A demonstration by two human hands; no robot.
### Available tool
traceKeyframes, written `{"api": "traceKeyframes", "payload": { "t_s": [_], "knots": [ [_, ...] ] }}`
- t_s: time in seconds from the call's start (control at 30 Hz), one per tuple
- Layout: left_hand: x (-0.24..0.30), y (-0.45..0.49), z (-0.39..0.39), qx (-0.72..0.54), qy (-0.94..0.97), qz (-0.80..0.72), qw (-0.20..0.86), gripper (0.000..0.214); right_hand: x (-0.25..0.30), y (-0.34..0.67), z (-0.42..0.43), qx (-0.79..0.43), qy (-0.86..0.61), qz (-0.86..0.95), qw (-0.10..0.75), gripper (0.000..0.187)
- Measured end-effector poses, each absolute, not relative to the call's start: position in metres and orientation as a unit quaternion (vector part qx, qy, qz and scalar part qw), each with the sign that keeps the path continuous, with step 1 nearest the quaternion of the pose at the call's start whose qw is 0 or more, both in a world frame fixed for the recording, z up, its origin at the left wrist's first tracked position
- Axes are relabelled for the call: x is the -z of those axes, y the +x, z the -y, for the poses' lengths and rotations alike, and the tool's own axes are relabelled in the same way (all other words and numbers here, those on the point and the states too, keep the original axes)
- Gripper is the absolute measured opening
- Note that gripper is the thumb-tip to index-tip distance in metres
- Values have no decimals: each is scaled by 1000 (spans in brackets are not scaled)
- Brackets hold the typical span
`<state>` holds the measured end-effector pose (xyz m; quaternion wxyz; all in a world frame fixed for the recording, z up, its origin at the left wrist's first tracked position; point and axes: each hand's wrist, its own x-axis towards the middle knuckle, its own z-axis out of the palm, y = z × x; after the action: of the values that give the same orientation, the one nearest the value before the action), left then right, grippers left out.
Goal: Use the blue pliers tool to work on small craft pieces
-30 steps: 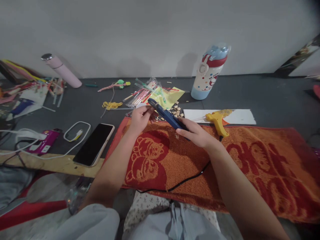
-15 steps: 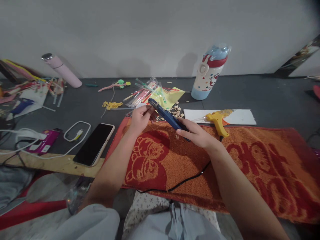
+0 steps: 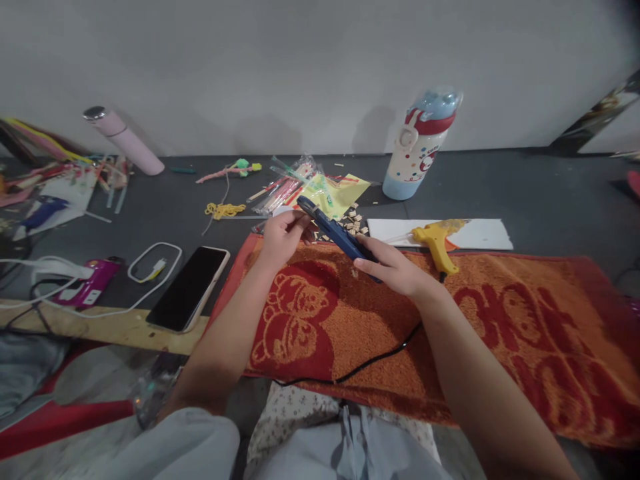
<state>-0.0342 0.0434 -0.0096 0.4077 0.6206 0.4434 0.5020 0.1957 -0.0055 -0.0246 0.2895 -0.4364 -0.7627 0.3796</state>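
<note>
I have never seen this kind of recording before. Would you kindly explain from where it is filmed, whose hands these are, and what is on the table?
There is no machine here. The camera sits on a person's head and looks forward and down, so you see that person's own bare arms reaching away from you. The right hand holds a dark blue tool above an orange and red towel. The left hand is at the tool's far end; its exact grip is hard to see. On the dark table are a phone to the left, a yellow glue gun to the right, and farther back, a pink flask and a patterned bottle.
</note>
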Motion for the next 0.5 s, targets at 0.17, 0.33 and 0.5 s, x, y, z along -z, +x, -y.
{"api": "traceKeyframes", "payload": {
  "t_s": [0.17, 0.33, 0.5],
  "knots": [
    [9, -35, -43, -501, 616, -439, 421, 40, 25, 197, 5, -382, -435, 762, 291, 56],
    [9, -36, -44, -495, 624, -435, 420, 43, 26, 198, 5, -371, -441, 760, 301, 60],
    [10, -37, -45, -494, 623, -436, 423, 43, 30, 198, 5, -372, -440, 760, 301, 61]
  ]
}}
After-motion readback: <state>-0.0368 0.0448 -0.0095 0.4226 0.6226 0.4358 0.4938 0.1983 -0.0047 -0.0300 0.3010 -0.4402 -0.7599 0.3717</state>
